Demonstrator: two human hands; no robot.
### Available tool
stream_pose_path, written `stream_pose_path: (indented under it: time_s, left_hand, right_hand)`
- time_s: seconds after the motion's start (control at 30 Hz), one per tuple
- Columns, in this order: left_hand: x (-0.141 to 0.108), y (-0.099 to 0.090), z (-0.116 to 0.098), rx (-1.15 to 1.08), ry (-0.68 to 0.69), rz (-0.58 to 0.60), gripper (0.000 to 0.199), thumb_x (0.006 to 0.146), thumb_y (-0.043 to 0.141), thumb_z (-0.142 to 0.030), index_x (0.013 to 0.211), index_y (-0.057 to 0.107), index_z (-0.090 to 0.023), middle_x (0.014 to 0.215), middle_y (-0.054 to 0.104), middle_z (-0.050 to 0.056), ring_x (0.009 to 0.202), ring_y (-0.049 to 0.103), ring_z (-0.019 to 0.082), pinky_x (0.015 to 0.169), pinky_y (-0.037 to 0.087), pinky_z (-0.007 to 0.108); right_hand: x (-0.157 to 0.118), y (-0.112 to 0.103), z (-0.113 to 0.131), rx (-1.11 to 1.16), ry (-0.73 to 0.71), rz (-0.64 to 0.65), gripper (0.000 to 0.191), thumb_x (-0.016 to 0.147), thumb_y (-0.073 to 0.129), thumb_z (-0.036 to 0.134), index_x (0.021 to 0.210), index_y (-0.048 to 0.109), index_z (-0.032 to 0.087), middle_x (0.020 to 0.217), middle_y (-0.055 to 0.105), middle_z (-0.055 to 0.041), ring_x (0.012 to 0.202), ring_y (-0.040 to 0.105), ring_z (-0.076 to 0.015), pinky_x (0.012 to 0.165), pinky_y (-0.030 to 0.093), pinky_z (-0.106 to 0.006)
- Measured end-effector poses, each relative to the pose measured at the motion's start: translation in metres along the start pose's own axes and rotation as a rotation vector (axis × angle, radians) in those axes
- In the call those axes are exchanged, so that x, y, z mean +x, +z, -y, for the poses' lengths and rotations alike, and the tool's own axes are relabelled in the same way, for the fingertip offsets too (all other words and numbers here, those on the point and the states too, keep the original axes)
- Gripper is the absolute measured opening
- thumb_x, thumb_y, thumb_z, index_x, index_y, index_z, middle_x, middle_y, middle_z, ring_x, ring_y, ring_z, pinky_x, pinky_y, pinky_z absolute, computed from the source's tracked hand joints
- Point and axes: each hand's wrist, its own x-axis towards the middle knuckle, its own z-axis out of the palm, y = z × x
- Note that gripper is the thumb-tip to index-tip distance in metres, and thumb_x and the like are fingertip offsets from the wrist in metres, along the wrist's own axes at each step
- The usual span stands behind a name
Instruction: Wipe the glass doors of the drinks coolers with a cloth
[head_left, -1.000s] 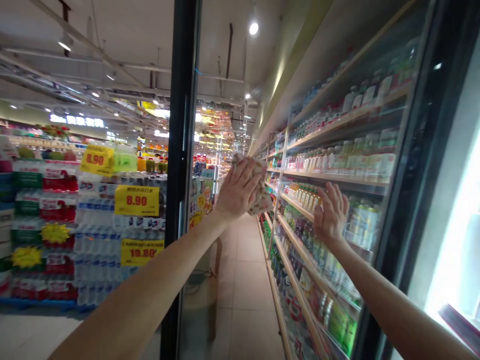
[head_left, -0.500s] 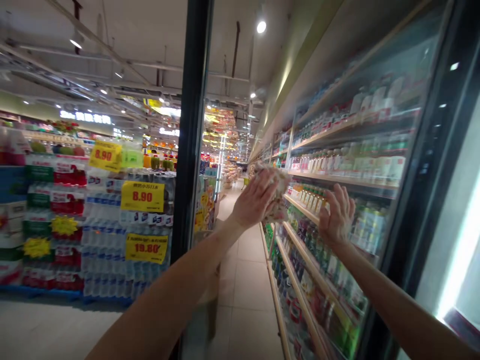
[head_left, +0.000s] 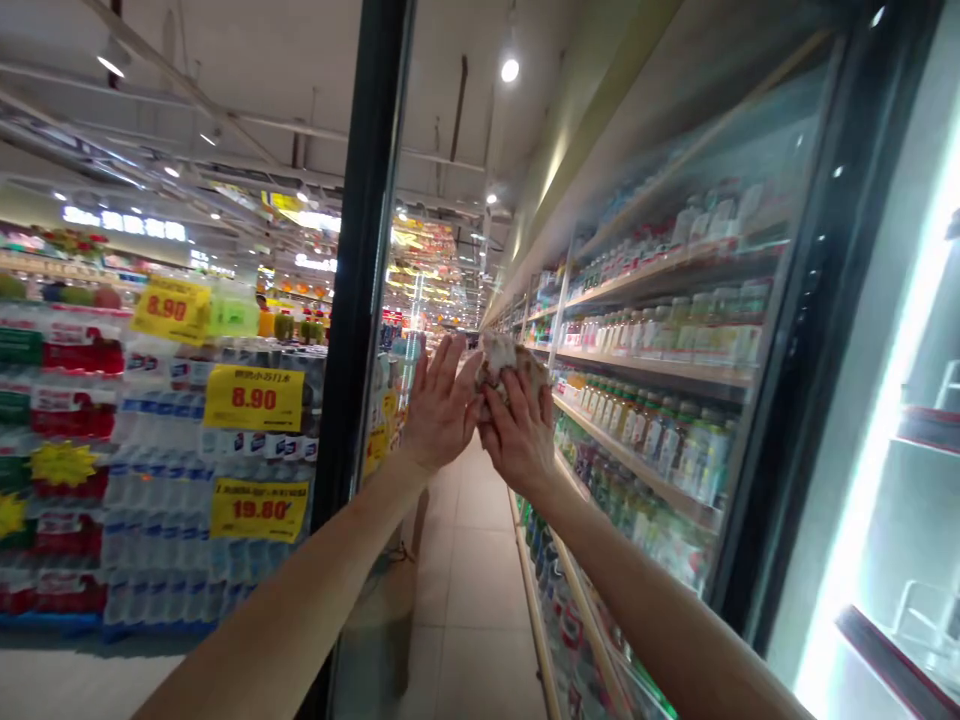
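A glass door [head_left: 457, 560] with a dark frame stands in front of me, and the shelves show through or in its pane. My right hand [head_left: 521, 435] presses a crumpled, whitish-brown cloth [head_left: 501, 358] flat to the glass, fingers spread over it. Just left of it my left hand [head_left: 439, 410] is open, palm toward the pane, fingers stretched up. Its thumb side meets the cloth's edge and the right hand; whether it grips any of the cloth I cannot see.
The dark door upright [head_left: 360, 250] rises on the left. At far right is a lit cooler interior with a bright light strip [head_left: 862, 500]. Bottled drinks [head_left: 652, 425] line shelves on the right. Packs of water [head_left: 165, 500] with yellow price signs [head_left: 253, 398] are stacked at left.
The cloth has passed from under my left hand to under my right. My right hand has moved left to the middle, and my left hand has shifted left. The view has turned slightly right.
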Motion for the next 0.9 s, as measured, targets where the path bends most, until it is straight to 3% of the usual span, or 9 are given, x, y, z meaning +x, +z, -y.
stream_pose_path:
  time_s: [0.13,0.23,0.3,0.4,0.53,0.63,0.7,0.83,0.9]
  left_hand:
    - [0.001,0.003,-0.007,0.081,-0.033,0.047,0.053,0.09,0.041,-0.029,0.141,0.027,-0.024,0.148,0.03,0.009,0.141,0.014,0.022,0.114,0.013,0.048]
    - [0.0,0.001,-0.01,0.128,-0.048,0.087,0.056,0.089,0.043,-0.038,0.141,0.027,-0.022,0.149,0.028,0.01,0.141,0.012,0.023,0.115,0.012,0.047]
    - [0.0,0.001,-0.012,0.162,-0.046,0.106,0.059,0.089,0.044,-0.04,0.141,0.027,-0.019,0.149,0.026,0.012,0.141,0.009,0.025,0.115,0.01,0.048]
    - [-0.001,0.003,-0.012,0.194,-0.038,0.104,0.061,0.088,0.045,-0.04,0.141,0.027,-0.017,0.149,0.025,0.014,0.141,0.007,0.026,0.114,0.01,0.048]
    - [-0.001,0.006,-0.008,0.191,-0.031,0.105,0.06,0.088,0.045,-0.04,0.141,0.027,-0.019,0.149,0.027,0.013,0.141,0.01,0.025,0.114,0.011,0.047]
    - [-0.002,0.005,-0.004,0.191,-0.014,0.105,0.06,0.088,0.045,-0.04,0.141,0.028,-0.019,0.147,0.03,0.012,0.141,0.013,0.025,0.114,0.012,0.045]
    - [-0.004,0.004,-0.003,0.193,-0.004,0.107,0.059,0.088,0.045,-0.039,0.141,0.028,-0.019,0.148,0.03,0.011,0.141,0.014,0.024,0.114,0.011,0.044]
    - [-0.008,0.003,-0.004,0.194,-0.014,0.126,0.06,0.089,0.044,-0.036,0.143,0.024,-0.019,0.149,0.028,0.011,0.141,0.012,0.024,0.114,0.009,0.045]
    - [-0.009,0.004,-0.004,0.193,-0.015,0.12,0.06,0.089,0.044,-0.036,0.143,0.024,-0.019,0.149,0.028,0.012,0.141,0.01,0.024,0.114,0.008,0.046]
  right_hand:
    - [-0.016,-0.024,-0.067,-0.136,0.116,0.001,0.041,0.088,0.041,0.032,0.128,0.049,0.026,0.14,0.044,-0.0089,0.132,0.035,-0.025,0.109,0.02,-0.054]
    - [-0.045,-0.058,-0.146,-0.242,0.572,-0.14,0.048,0.086,0.036,0.032,0.13,0.048,0.016,0.14,0.041,-0.0168,0.131,0.035,-0.0291,0.107,0.024,-0.057]
    - [-0.059,-0.074,-0.18,-0.297,0.83,-0.267,0.053,0.087,0.031,0.029,0.134,0.042,0.008,0.14,0.037,-0.0237,0.132,0.033,-0.0337,0.103,0.025,-0.063]
    - [-0.064,-0.069,-0.171,-0.292,0.824,-0.286,0.055,0.087,0.031,0.032,0.133,0.041,0.004,0.141,0.033,-0.0267,0.134,0.029,-0.0362,0.101,0.026,-0.064]
    - [-0.047,-0.03,-0.092,-0.187,0.219,-0.086,0.046,0.087,0.04,0.033,0.129,0.048,0.016,0.14,0.04,-0.0174,0.136,0.028,-0.028,0.108,0.025,-0.054]
    - [-0.042,-0.021,-0.075,-0.17,-0.009,0.0,0.042,0.086,0.043,0.031,0.127,0.05,0.022,0.136,0.046,-0.0121,0.133,0.035,-0.0235,0.11,0.024,-0.05]
    - [-0.048,-0.032,-0.101,-0.208,0.108,-0.028,0.044,0.085,0.041,0.031,0.127,0.05,0.02,0.136,0.046,-0.0135,0.131,0.037,-0.0246,0.109,0.024,-0.051]
    - [-0.063,-0.065,-0.179,-0.283,0.643,-0.251,0.054,0.085,0.032,0.032,0.13,0.047,0.006,0.141,0.036,-0.0244,0.133,0.031,-0.032,0.105,0.026,-0.056]
    - [-0.063,-0.07,-0.189,-0.281,0.774,-0.334,0.056,0.086,0.03,0.033,0.129,0.045,0.001,0.141,0.033,-0.0276,0.133,0.03,-0.0341,0.104,0.026,-0.058]
